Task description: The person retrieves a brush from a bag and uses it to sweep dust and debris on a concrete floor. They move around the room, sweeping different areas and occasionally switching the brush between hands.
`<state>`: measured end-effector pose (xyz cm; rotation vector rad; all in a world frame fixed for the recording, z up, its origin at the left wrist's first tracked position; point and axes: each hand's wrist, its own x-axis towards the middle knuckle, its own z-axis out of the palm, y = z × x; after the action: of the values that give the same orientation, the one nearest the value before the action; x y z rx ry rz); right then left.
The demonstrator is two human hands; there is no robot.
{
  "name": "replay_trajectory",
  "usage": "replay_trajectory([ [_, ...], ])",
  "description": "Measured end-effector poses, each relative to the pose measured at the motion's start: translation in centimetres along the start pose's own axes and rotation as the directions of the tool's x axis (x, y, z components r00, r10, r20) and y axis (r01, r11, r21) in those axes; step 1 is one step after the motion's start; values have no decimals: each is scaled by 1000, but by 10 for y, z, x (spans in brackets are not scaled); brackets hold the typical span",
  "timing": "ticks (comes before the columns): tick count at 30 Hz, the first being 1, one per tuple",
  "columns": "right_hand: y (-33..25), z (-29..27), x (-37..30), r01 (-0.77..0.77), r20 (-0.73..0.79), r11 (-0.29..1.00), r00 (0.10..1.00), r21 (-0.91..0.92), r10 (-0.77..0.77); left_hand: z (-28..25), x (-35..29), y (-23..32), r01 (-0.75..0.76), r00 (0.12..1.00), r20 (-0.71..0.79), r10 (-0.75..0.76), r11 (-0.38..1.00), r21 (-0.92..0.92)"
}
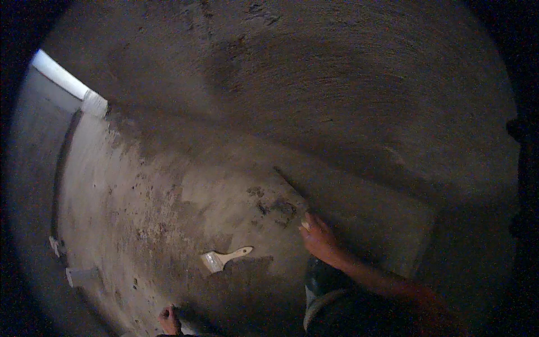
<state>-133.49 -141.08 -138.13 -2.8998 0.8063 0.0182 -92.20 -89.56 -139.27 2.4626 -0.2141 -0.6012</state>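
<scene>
My right hand [319,235] is closed round a pale handle, right of the middle. From it a thin dark blade runs up and to the left, so it looks like a trowel [292,184], seen nearly edge-on against the grey surface. Dark wet lumps of mortar [278,209] lie just left of the blade. A flat paintbrush [236,255] with a wooden handle and metal ferrule rests on the floor between my hands. Down at the lower edge, my left hand [169,320] has its fingers curled at the floor; whatever they may hold is hidden.
A rough plastered wall [337,84] rises at the far side and meets the cement floor [213,185]. Bright light enters through a gap [62,76] at the far left. A small pale block-like object [83,277] sits at the lower left. My dark-clothed knee [325,278] is beside my right forearm.
</scene>
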Motion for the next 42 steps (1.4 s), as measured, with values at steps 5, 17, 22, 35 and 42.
replay_trajectory([
  [5, -27, -5, 43, -76, -171, 936, 975, 345, 142, -8, -18, 2, -60, 983, -179, 27, 981, -182],
  [17, -88, -38, 112, -195, 177, 869, 976, 455, 126, -98, -84, 141, -34, 982, -188, 32, 999, -7],
  [22, -101, -7, 128, -164, 228, 897, 971, 410, 74, -127, -128, 144, -161, 966, -193, 172, 984, 74],
  [35, -125, 28, -7, -519, 579, -271, 646, 811, 497, -107, -130, 192, -166, 982, 132, 134, 948, 272],
  [42, -193, 28, 78, -593, 609, -165, 714, 788, 345, -78, -108, 210, -340, 939, 129, 318, 909, 240],
])
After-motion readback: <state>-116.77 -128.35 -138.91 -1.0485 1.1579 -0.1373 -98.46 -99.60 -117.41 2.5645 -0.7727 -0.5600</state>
